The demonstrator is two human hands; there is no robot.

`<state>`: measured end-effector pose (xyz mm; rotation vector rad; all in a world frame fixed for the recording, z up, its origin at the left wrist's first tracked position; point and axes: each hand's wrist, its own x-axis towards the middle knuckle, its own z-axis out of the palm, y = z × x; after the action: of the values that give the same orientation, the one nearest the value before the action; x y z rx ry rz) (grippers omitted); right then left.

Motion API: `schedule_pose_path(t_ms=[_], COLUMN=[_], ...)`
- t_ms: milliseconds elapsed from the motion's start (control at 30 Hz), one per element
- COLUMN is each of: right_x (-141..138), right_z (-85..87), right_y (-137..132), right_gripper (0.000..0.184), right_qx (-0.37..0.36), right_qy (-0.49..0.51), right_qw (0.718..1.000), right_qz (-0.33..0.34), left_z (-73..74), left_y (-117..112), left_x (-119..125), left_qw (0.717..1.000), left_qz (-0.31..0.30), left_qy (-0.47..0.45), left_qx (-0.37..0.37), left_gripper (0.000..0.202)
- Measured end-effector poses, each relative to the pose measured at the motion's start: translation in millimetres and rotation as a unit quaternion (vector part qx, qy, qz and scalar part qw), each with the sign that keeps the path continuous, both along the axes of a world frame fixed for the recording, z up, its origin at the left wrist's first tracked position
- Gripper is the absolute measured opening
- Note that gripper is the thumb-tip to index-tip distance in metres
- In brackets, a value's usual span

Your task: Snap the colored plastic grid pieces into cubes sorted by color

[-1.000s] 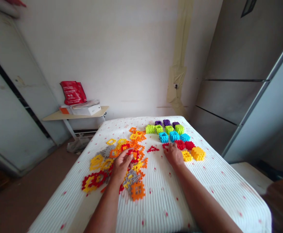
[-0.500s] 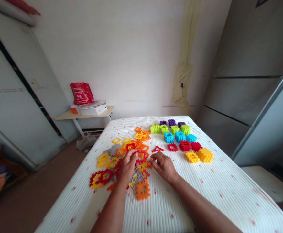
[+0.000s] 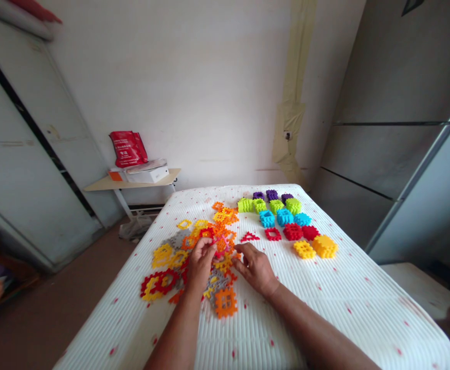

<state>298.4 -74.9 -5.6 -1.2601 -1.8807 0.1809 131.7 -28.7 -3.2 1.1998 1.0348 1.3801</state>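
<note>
My left hand (image 3: 200,261) pinches a red notched plastic building piece (image 3: 221,246), smeared by motion, over a loose heap of flat interlocking pieces. My right hand (image 3: 257,268) is just to the right of it, thumb and forefinger apart, with nothing visible between them. Under and around my hands lie orange, yellow, red and grey pieces, among them an orange window piece (image 3: 226,302) in front and a red round piece (image 3: 168,280) on the left. Beyond my right hand lie a red triangular piece (image 3: 250,236) and a red square frame (image 3: 273,234).
On the right of the white quilted bed (image 3: 305,318) stand sorted stacks: yellow (image 3: 325,246), red (image 3: 293,231), blue (image 3: 285,216), green (image 3: 245,205) and purple (image 3: 271,195). A side table (image 3: 173,176) with a red bag (image 3: 127,149) is behind; a grey fridge (image 3: 394,149) is right.
The red piece in my left hand has turned and is now blurred. My right hand has come slightly closer to it. The view has shifted a little.
</note>
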Motion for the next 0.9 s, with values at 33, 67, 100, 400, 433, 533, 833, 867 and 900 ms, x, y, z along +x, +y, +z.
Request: schedule_pose_path(t_ms=[33, 67, 100, 400, 433, 533, 833, 867, 900], right_x=[-0.1, -0.4, -0.6, -1.5, -1.5, -1.4, -1.1, 2.8, 8.5], right_z=[0.1, 0.4, 0.9, 2.6, 2.1, 0.6, 1.8, 2.8, 3.9], right_y=[-0.1, -0.2, -0.4, -1.6, -1.4, -1.0, -1.7, -0.4, 1.5], right_gripper=[0.025, 0.026, 0.026, 0.024, 0.022, 0.021, 0.023, 0.023, 0.022], right_qx=[0.004, 0.006, 0.009, 0.035, 0.035, 0.036, 0.044, 0.050, 0.057], right_qy=[0.003, 0.006, 0.008, 0.015, 0.015, 0.012, -0.030, -0.036, -0.044], right_qw=[1.000, 1.000, 1.000, 0.999, 0.999, 0.999, 0.998, 0.996, 0.995], right_qz=[0.001, 0.001, 0.000, -0.010, -0.011, -0.011, -0.046, -0.057, -0.074], left_z=[0.2, 1.0, 2.1, 12.8, 12.2, 8.5, 1.2, 1.7, 2.5], left_y=[-0.2, -0.7, -1.4, -10.0, -10.0, -8.2, -4.9, -5.4, -5.9], left_x=[0.4, 0.8, 1.4, 10.8, 11.7, 12.5, 17.9, 18.9, 19.4], left_qw=[1.000, 1.000, 1.000, 0.999, 0.998, 0.998, 0.998, 0.998, 0.997], left_qz=[-0.004, -0.008, -0.010, -0.054, -0.057, -0.063, -0.064, -0.069, -0.071], left_qy=[0.000, 0.005, 0.011, 0.003, 0.002, 0.010, 0.017, 0.008, 0.002], left_qx=[0.005, 0.009, 0.013, -0.008, -0.007, 0.002, -0.001, -0.002, -0.002], left_gripper=[0.026, 0.025, 0.025, 0.030, 0.029, 0.029, 0.032, 0.033, 0.036])
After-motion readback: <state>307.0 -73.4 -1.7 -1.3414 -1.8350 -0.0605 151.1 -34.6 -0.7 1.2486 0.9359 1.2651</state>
